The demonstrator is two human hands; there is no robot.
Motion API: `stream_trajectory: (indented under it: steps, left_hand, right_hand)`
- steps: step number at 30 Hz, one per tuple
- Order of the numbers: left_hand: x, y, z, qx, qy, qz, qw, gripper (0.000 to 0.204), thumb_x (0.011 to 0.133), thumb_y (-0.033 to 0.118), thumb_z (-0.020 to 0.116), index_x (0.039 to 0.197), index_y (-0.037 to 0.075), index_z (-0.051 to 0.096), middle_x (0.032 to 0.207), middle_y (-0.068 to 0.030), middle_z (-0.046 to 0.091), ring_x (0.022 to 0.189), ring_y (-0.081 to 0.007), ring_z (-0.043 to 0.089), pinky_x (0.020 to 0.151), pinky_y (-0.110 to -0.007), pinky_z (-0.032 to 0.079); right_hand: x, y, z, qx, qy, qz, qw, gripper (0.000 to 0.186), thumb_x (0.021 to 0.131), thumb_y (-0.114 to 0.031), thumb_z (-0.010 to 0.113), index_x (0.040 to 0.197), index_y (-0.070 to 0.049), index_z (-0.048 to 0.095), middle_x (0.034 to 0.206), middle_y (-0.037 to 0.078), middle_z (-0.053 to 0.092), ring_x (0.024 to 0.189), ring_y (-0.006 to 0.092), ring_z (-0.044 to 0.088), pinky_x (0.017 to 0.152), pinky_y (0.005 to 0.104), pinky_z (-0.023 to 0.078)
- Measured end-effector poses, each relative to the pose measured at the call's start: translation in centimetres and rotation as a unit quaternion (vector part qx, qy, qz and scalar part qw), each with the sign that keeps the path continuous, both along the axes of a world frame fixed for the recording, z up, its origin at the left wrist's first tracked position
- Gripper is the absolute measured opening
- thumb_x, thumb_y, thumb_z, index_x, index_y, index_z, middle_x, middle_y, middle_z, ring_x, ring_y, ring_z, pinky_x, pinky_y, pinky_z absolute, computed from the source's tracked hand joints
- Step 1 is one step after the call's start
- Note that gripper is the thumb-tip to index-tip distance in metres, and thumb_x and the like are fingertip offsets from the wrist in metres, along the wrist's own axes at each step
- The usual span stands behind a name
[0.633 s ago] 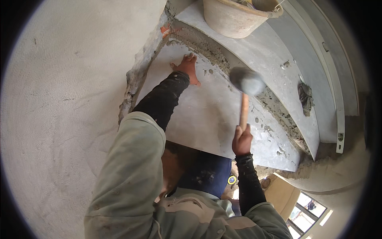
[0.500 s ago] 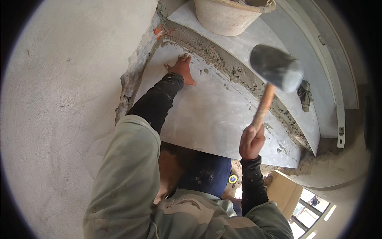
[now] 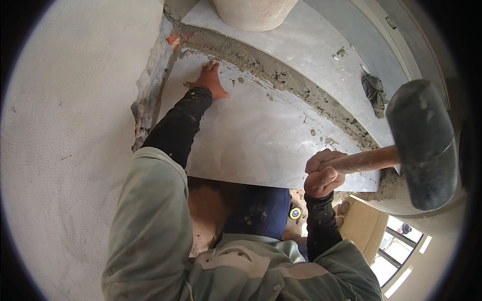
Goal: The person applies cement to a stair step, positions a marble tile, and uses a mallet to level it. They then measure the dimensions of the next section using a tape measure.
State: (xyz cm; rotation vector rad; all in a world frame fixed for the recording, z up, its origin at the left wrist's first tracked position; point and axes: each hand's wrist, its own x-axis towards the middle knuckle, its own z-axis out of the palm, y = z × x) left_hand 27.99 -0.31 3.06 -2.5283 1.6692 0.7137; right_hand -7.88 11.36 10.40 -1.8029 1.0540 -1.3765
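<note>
A rubber mallet (image 3: 423, 145) with a black head and wooden handle is in my right hand (image 3: 325, 173), whose fingers wrap round the handle. The mallet head hangs off to the right of the grey slab (image 3: 261, 135), raised toward the camera. On the far left part of that slab my left hand (image 3: 208, 80) lies flat with its fingers spread. The slab is a smooth step tread with small mortar smears. Rough wet mortar (image 3: 281, 75) runs in a band along its curved far edge.
Beyond the mortar is a higher slab (image 3: 321, 40) bearing a pale bucket (image 3: 256, 12) and a dark crumpled rag (image 3: 373, 93). A plastered wall (image 3: 80, 140) rises at the left. Below right are a tape measure (image 3: 295, 213), a wooden board (image 3: 366, 226) and a window (image 3: 399, 246).
My right hand has swung the mallet from above the slab's far edge to the right and up toward the camera. The left hand stays on the slab. The view has shifted slightly.
</note>
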Motion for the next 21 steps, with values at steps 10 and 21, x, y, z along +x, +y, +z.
stream_trajectory:
  steps: [10,21]
  left_hand:
    - [0.0,-0.3,-0.3,-0.014,0.008,-0.020,1.000,0.127,0.068,0.041,0.091,0.162,0.008,0.013,0.170,-0.0094,0.013,0.157,-0.0304,0.012,0.123,-0.059,0.026]
    - [-4.2,1.0,-1.5,-0.131,-0.072,-0.152,0.977,0.084,0.081,0.036,0.083,0.151,0.010,0.044,0.163,-0.0099,0.035,0.153,-0.0296,0.026,0.121,-0.062,0.023]
  right_hand:
    - [0.2,2.5,-4.7,0.097,0.105,-0.042,0.989,0.042,0.106,-0.038,0.053,0.092,0.002,0.053,0.059,0.004,0.051,0.051,0.0142,0.049,0.049,0.0327,0.039]
    - [-4.2,4.5,7.9,0.102,-0.004,-0.049,0.994,0.051,0.108,-0.044,0.047,0.107,0.006,0.058,0.065,0.002,0.051,0.054,0.0086,0.049,0.049,0.0253,0.039]
